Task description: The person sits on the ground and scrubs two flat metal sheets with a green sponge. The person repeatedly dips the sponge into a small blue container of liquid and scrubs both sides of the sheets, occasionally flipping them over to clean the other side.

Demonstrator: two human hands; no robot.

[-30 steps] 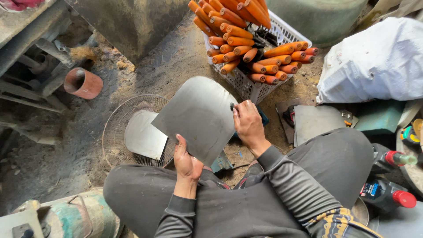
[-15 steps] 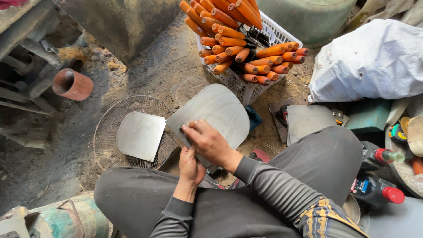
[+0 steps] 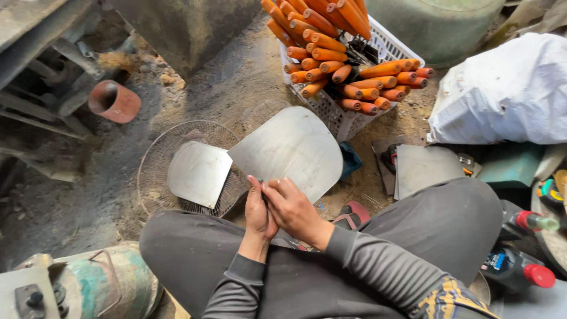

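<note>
At the lower left corner of the frame sits a weathered green metal cylinder point(image 3: 112, 283). In the upper left a rusty red pipe section point(image 3: 114, 101) lies on the dirt floor. Left of centre, a round wire fan guard point(image 3: 155, 159) lies flat on the ground, with a smaller blank metal blade point(image 3: 198, 172) resting on it. At centre, the large metal blade point(image 3: 291, 150), rounded at its upper right corner, is held tilted above the ground, its left corner overlapping the smaller blade's edge. The left hand point(image 3: 257, 211) is clamped on the large blade's lower edge, fingers closed around it. The right hand point(image 3: 293, 207) presses directly against the left, fingers curled and gripping the same lower edge. Both hands rest above the person's grey-trousered knees. In the upper centre to right, a white plastic basket point(image 3: 342, 115) holds many orange wooden handles point(image 3: 348, 59). At right lies a white sack point(image 3: 502, 94); below it, a flat steel plate point(image 3: 422, 168). In the lower right stand red-capped bottles point(image 3: 522, 269).
</note>
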